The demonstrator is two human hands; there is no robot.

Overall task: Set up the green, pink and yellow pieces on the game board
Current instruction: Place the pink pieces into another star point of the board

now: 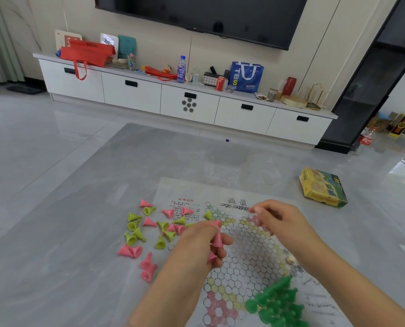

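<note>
Fingers (pixel 217 250) of the left hand (pixel 196 246) are curled round several pink pieces (pixel 217 239), their cone shapes poking out between thumb and fingertips above the left edge of the game board (pixel 241 256). Over the board's upper part, the right hand (pixel 279 220) is blurred; its fingers are bent toward the pink corner of the printed star, but whether they pinch anything cannot be told. A paper sheet printed with circles, the board lies flat on the grey table (pixel 79 232). Green pieces (pixel 277 300) stand packed together on the board's near right corner. Loose yellow pieces (pixel 135 228) and more pink ones (pixel 147 265) lie scattered on their sides on the table just left of the board, some overlapping its printed rules. A yellow and green box (pixel 321 187) sits on the table, well apart to the right.
</note>
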